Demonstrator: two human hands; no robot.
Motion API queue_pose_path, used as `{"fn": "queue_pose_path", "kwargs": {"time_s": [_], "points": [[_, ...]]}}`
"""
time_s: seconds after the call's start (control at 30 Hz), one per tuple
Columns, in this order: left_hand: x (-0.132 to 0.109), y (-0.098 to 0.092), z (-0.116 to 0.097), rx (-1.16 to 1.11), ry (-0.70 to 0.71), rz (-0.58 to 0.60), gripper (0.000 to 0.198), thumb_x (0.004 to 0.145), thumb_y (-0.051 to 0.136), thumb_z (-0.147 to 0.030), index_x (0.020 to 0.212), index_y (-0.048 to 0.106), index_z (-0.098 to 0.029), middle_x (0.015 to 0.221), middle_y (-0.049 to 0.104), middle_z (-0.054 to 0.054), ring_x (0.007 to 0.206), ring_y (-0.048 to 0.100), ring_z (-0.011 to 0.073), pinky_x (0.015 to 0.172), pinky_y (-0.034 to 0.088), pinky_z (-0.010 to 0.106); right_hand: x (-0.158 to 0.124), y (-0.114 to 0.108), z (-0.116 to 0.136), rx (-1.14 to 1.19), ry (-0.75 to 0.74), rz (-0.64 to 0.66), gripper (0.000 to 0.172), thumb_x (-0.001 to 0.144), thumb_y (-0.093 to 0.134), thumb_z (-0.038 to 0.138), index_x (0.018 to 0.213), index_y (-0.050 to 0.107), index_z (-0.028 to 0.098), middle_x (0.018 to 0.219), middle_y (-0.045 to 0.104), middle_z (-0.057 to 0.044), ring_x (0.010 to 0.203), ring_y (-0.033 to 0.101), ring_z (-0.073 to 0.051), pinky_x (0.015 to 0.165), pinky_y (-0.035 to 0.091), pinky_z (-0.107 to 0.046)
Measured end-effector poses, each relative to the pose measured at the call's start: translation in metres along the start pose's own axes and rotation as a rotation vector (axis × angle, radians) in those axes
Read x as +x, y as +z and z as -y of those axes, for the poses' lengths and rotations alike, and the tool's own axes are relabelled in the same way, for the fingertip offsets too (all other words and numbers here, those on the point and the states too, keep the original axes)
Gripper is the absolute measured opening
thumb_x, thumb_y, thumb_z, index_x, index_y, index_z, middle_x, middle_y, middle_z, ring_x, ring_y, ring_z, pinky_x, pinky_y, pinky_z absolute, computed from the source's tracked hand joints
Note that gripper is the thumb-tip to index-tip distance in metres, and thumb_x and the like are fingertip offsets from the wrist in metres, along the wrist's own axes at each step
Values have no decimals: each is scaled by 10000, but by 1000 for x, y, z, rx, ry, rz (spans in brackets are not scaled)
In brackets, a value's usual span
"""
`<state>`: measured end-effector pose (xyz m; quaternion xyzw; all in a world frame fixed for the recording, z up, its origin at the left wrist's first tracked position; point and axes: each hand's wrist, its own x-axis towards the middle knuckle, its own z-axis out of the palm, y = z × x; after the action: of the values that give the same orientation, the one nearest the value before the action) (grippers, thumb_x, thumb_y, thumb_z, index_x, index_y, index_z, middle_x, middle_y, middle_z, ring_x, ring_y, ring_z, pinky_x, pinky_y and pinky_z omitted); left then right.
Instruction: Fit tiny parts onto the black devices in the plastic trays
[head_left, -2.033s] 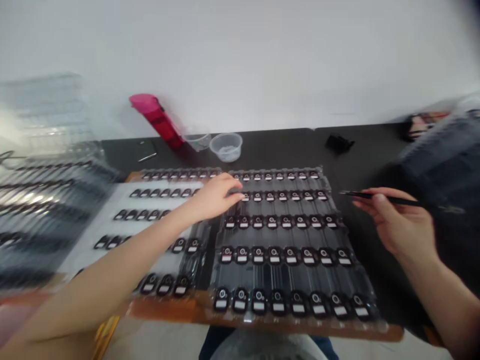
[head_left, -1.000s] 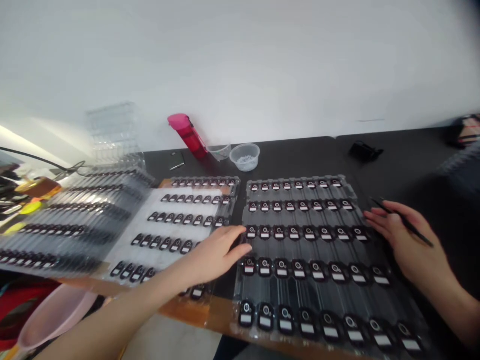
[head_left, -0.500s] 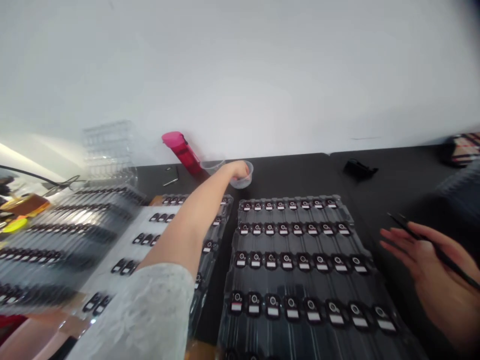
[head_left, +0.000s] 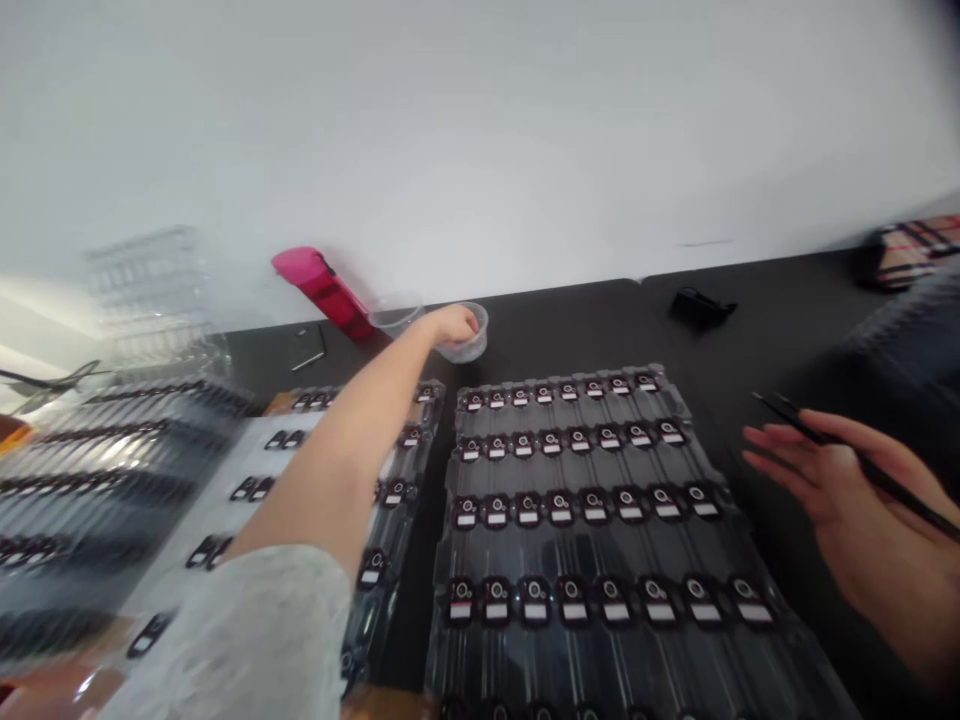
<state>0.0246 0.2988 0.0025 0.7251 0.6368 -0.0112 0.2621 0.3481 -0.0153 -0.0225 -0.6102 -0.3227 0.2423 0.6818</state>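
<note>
dark worktop (head_left: 570,320) — small clear plastic tub (head_left: 474,345) near the back, left hand (head_left: 454,325) dipped in, fingers bunched on who knows what. looks like a fetch, calling for a careful pinch — right hand (head_left: 847,490) holds black tweezers (head_left: 780,408) beside the blister tray (head_left: 525,545).

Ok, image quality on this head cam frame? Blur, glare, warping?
Head view: the stacked clear trays at left are smeared by blur and glare, and the sleeve is soft; the black tray stays fairly sharp, its edges splayed by lens warp; the white wall looks washed out.
</note>
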Motion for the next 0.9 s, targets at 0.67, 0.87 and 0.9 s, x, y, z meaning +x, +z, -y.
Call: {"fn": "queue_pose_path", "kwargs": {"time_s": [0.67, 0.87, 0.9], "points": [[-5, -7, -7, -485, -227, -105, 269, 704, 520, 146, 639, 613, -97, 413, 453, -71, 420, 363, 42, 492, 318, 123, 6, -13, 1, 103, 13, 142, 284, 849, 591, 390, 1057, 610, 198, 906, 675, -52, 916, 682, -223, 888, 537, -469], [-16, -14, -6, -863, -297, -210, 197, 726, 563, 81, 748, 608, -109, 592, 556, 9, 563, 549, 91, 579, 475, 188, 6, -12, 5, 106, 24, 103, 314, 802, 638, 412, 1027, 621, 193, 859, 681, -55, 885, 690, -243, 914, 512, -514], [-18, -15, -7, -926, -314, -219, 204, 731, 549, 88, 745, 600, -109, 609, 557, 17, 577, 556, 97, 583, 487, 196, 5, -11, 6, 104, 28, 95, 315, 796, 645, 410, 1022, 623, 193, 851, 682, -55, 883, 690, -245, 925, 504, -520]]}}
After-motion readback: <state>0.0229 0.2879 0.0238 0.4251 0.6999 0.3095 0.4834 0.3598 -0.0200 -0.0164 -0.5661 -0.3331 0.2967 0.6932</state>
